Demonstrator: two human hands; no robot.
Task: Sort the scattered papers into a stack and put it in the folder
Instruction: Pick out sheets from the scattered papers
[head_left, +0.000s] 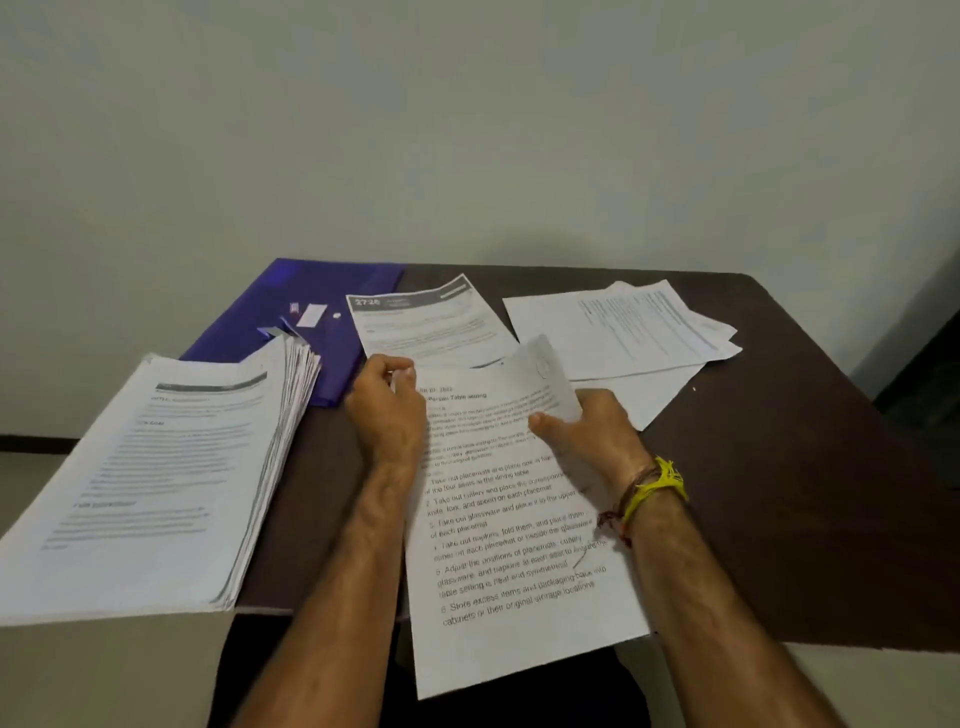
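while gripped: left hand (387, 402) and right hand (589, 431) pinch the top corners of a printed sheet (511, 525) at 6 o'clock, overhanging the table (779, 493).
risk: its curled corner may crease, or it could slip to the lap.
stack (156, 478): 9 o'clock, ragged-edged, overhanging; could slide.
folder (291, 317): 11 o'clock, partly under the stack.
loose papers (618, 332): 12 to 1 o'clock, ungathered.

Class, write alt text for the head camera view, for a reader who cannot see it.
Both hands, left hand and right hand, hold a printed sheet over a dark table. A thick paper stack lies left beside a purple folder; loose papers lie beyond.
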